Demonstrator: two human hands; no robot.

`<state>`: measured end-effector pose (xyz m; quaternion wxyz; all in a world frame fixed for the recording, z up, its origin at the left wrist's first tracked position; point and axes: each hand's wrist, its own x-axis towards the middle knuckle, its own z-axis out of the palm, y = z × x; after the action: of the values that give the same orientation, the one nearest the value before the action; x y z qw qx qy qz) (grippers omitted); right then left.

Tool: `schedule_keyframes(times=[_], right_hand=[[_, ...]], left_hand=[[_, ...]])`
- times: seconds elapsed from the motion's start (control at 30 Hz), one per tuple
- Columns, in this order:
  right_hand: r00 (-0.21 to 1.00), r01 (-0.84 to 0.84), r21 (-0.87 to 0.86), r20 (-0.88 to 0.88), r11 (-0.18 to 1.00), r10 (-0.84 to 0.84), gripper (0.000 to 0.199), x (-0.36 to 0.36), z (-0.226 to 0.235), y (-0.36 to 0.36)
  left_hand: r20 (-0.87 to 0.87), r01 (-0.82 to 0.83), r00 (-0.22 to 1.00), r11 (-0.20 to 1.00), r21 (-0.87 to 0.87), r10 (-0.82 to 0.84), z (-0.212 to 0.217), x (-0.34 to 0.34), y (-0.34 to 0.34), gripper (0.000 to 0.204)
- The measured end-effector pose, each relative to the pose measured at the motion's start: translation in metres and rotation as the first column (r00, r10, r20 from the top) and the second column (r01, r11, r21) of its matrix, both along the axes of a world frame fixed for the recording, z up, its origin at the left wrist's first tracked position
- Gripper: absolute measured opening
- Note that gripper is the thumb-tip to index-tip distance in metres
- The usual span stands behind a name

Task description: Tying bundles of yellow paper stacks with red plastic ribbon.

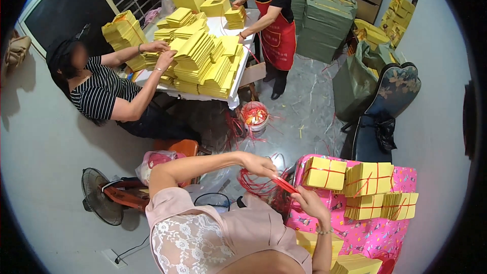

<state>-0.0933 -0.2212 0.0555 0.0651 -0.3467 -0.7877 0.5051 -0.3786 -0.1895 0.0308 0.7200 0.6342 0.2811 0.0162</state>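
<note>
A bunch of red plastic strapping strips (285, 184) is stretched between my two hands in front of my body. My left hand (259, 165) pinches its far end, and my right hand (310, 203) grips the near end. Below the left hand, a loose tangle of red strips (256, 182) hangs or lies near the floor. Just right of my hands is a table with a pink patterned cover (337, 223). On it sit several stacks of yellow paper (369, 178) tied crosswise with red strips. Nearer my right forearm lie more yellow stacks (355, 264), partly hidden.
Ahead, two people work at a white table (234, 83) heaped with yellow paper stacks (195, 58). A bucket of red strips (254, 116) stands on the floor. Dark chair (390, 96) and green sacks (327, 25) line the right; a fan (103, 195) stands left.
</note>
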Motion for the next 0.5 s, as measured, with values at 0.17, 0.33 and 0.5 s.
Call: schedule_keyframes(times=[0.17,0.33,0.5], right_hand=[[0.991,0.041,0.032,0.127,0.999,-0.045,0.027,0.01,-0.015,0.001],[0.964,-0.188,0.295,0.239,0.937,0.119,0.03,-0.05,0.002,0.019],[0.925,-0.36,0.29,0.235,0.887,0.299,0.03,-0.095,0.003,0.042]], left_hand=[[-0.131,-0.103,0.986,0.995,0.013,0.104,-0.019,-0.08,0.0,0.035],[-0.04,-0.001,0.999,0.822,0.569,0.03,-0.013,-0.062,0.014,0.046],[0.044,0.091,0.994,0.965,0.247,-0.105,0.025,-0.001,0.014,0.054]])
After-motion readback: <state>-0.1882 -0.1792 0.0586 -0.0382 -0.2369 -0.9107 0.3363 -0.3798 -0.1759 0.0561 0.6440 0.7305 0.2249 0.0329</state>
